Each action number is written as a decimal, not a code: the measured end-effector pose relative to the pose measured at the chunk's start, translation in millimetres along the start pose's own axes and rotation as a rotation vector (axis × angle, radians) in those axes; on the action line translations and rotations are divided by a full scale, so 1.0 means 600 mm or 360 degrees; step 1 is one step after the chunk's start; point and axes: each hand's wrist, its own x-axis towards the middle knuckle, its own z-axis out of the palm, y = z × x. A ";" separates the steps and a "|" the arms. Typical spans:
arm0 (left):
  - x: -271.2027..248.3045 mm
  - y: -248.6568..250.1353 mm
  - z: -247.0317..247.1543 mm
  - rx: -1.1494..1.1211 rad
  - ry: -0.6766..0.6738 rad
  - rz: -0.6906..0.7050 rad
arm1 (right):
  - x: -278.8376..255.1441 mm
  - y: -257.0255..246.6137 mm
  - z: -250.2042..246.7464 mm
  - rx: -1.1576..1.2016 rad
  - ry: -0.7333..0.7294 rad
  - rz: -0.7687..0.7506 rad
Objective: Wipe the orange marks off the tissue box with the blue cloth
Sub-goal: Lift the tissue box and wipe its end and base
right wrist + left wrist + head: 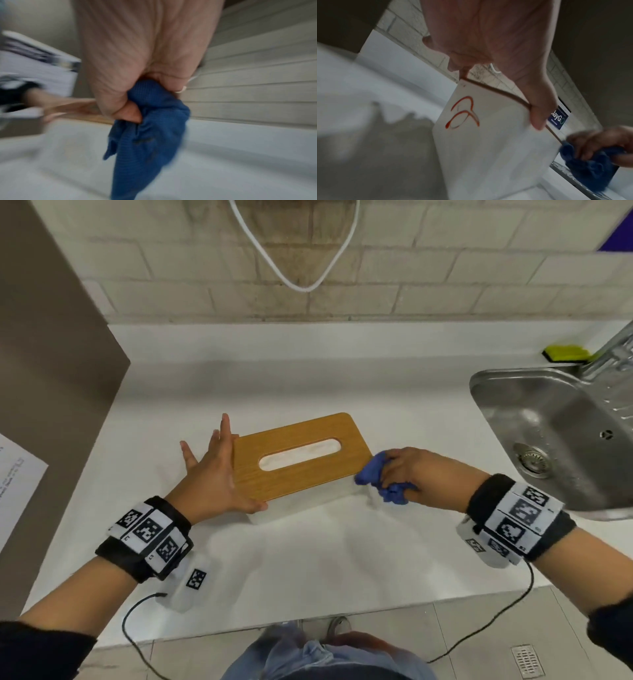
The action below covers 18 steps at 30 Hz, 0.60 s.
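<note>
The tissue box (301, 455) has a wooden lid with a slot and white sides, and it stands on the white counter. My left hand (219, 470) lies against its left end with fingers straight and spread, the thumb (539, 115) over the near lid edge. Orange looped marks (462, 113) show on the white side below that palm. My right hand (411, 470) grips the bunched blue cloth (376, 479) at the box's near right corner. The cloth (150, 128) hangs from the fist, blurred in the right wrist view.
A steel sink (548, 419) sits to the right, with a yellow-green sponge (565, 353) behind it. A brown panel (51, 371) with a paper sheet (17, 474) bounds the left. A white cable (298, 268) loops down the brick wall.
</note>
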 end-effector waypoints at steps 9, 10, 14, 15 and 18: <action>0.055 0.205 0.057 0.0514 -0.0055 0.0456 | -0.079 0.097 0.069 0.1480 0.1543 0.1032; 0.072 0.228 0.079 0.0619 -0.0103 0.0437 | -0.070 0.100 0.079 0.1653 0.1560 0.1055; 0.145 0.266 0.110 0.1049 -0.0265 0.0158 | -0.036 0.111 0.109 0.1957 0.1452 0.1045; 0.156 0.272 0.108 0.1069 -0.0327 0.0111 | -0.031 0.112 0.114 0.1993 0.1451 0.1043; 0.170 0.282 0.098 0.1045 -0.0477 0.0101 | -0.021 0.117 0.126 0.2126 0.1413 0.0991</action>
